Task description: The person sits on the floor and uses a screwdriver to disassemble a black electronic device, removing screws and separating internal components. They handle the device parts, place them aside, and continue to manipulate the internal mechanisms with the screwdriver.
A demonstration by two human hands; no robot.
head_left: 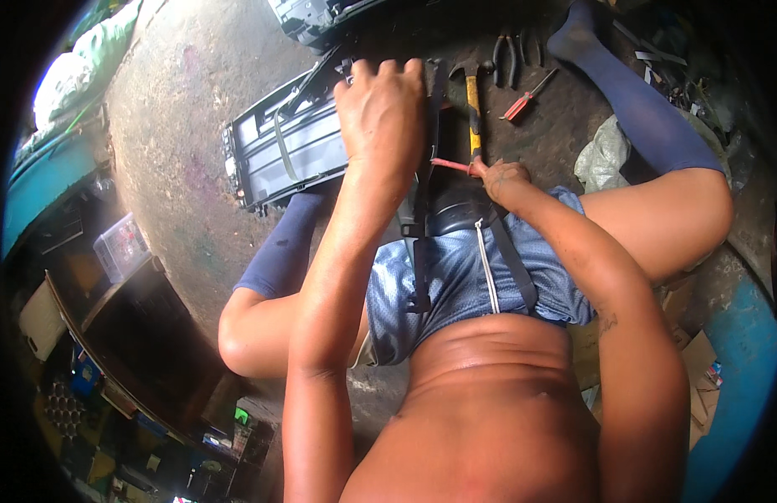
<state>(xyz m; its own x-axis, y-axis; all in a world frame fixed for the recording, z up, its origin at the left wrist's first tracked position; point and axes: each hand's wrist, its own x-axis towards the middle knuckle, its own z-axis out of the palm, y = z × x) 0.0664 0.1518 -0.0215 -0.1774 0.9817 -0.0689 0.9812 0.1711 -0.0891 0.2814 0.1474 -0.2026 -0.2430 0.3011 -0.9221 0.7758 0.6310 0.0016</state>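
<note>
My left hand [382, 113] reaches over a long grey plastic casing [309, 142] with dark edges, its fingers curled over the far side and the fingertips hidden. The casing lies in front of me at a slant, a thin strap-like strip crossing its ribbed face. Close to my lap, my right hand [507, 183] is closed around a slim red tool [452, 165] that points left toward the casing; its exact kind is unclear. Just beyond that hand lies a hammer [474, 109] with a yellow and black handle.
Dark-handled pliers [505, 60] and a red-handled screwdriver [528, 96] lie on the floor right of the hammer. Another grey plastic unit [309, 21] stands at the far edge. A clear plastic box [123, 249] sits at left; a pale sack [604, 155] lies by my right leg.
</note>
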